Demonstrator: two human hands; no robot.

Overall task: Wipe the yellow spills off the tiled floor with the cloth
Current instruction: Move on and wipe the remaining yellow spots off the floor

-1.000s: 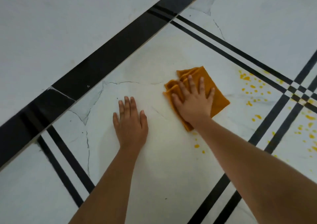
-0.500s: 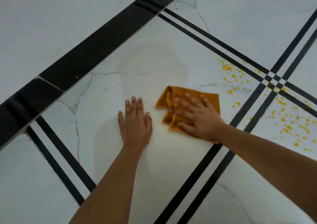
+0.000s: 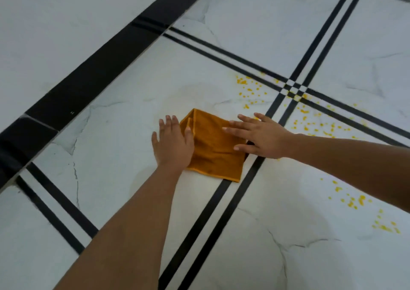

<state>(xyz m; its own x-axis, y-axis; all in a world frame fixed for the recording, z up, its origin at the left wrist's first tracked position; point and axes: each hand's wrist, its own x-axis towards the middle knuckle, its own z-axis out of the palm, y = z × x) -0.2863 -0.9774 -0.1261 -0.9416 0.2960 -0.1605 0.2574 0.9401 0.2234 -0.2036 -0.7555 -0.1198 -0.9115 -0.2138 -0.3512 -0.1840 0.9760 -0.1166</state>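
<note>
One folded orange cloth (image 3: 213, 147) lies flat on the tiled floor (image 3: 288, 234), its right edge over a pair of black stripes (image 3: 206, 221). Two hands rest on it with fingers spread, gripping nothing: the left hand (image 3: 173, 144) at its left edge, the right hand (image 3: 259, 134) on its upper right. Three patches of yellow spills (image 3: 248, 87) remain to the right.

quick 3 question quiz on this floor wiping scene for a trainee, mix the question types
1. True or false: the right hand lies flat on the cloth.
2. Multiple choice: the yellow spots still on the floor lie mostly A) to the left of the cloth, B) to its right and beyond it, C) under the left hand.
3. Fill in: the cloth's right corner overlaps a pair of ____ stripes.

Key: 1 true; 2 B; 3 black
</note>
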